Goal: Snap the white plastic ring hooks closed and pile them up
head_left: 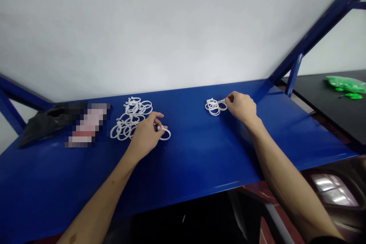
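Observation:
My left hand (146,133) is closed in a pinch on a thin white loop (169,134) with a small knobbed joint, just above the blue table. Behind and left of that hand lies a pile of similar white loops (122,129), partly hidden by the fingers. Farther right, my right hand (242,106) has its fingertips pinched at the edge of another white loop (222,107). That loop lies against a smaller cluster of white loops (212,106).
The blue table (188,160) meets a pale wall, with blue metal struts (294,72) at both sides. A black plastic bag (42,124) and a blurred-out packet (88,126) lie at left. Green items in clear plastic (345,84) sit on a black table at right.

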